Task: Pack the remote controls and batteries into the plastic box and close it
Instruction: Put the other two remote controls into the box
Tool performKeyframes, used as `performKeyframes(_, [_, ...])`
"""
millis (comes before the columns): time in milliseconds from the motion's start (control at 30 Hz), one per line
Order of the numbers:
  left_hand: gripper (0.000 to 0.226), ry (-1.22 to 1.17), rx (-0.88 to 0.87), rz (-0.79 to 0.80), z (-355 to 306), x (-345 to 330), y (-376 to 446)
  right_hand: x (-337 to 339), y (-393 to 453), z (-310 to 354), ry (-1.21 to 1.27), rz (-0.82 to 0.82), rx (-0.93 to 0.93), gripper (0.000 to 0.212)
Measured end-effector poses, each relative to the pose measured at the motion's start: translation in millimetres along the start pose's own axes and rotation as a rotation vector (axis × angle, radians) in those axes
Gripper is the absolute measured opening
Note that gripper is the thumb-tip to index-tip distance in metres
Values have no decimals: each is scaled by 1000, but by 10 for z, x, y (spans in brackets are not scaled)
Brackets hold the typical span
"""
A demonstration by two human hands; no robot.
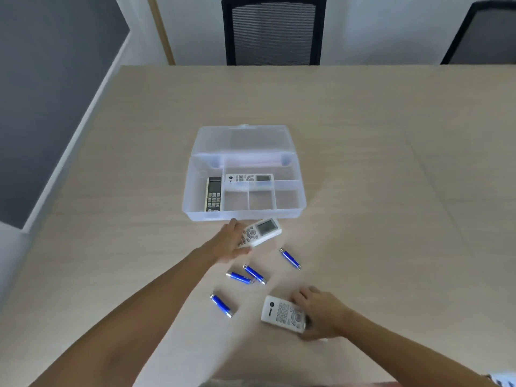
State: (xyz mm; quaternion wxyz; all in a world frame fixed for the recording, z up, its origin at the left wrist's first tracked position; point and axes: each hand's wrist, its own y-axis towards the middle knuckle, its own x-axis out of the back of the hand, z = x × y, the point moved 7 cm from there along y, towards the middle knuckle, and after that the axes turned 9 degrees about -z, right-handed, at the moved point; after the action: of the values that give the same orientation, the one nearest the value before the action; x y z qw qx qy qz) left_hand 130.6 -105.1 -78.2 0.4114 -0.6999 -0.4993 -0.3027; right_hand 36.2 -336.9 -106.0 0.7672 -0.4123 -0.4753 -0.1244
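Observation:
A clear plastic box [195,216] lies open on the table, its lid [243,138] folded back. Inside it, a black remote [213,194] fills the left compartment and a white remote [249,178] lies across the back one. In front of the box, my left hand [230,243] grips the near end of another white remote [262,231]. Closer to me, my right hand [321,312] holds the end of a further white remote [283,314]. Several blue batteries lie loose between my hands: one [290,258] at the right, two [247,275] together in the middle, one [221,305] nearest me.
The wooden table [391,163] stretches far to the right and behind the box. Two black mesh chairs [273,32] stand at its far edge. The table's left edge [83,152] runs beside a grey floor.

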Motion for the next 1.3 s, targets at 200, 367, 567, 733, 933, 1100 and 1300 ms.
performKeyframes(200, [58, -200, 62, -137, -202, 712, 239, 380, 16, -214, 304, 8, -88, 45])
performKeyframes(367, [59, -100, 128, -200, -87, 1200, 767, 1502, 155, -586, 691, -326, -218, 36])
performKeyframes(567, [40, 161, 159, -174, 35, 1368, 1431, 2354, 615, -1123, 933, -551, -301, 46])
performKeyframes(733, [40, 194, 119, -57, 170, 1160, 1830, 2566, 1104, -1399, 956, -559, -335, 51])
performKeyframes(933, [41, 229, 47, 43, 381, 847, 1978, 2469, 1635, -1522, 962, -493, -361, 52])
performKeyframes(1100, [39, 319, -8, -78, 412, 735, 1933, 2375, 1872, -1529, 993, -462, -376, 53])
performKeyframes(1300, [49, 322, -30, -416, 543, 913, 1592, 2571, 2055, -1422, 780, -439, -262, 67])
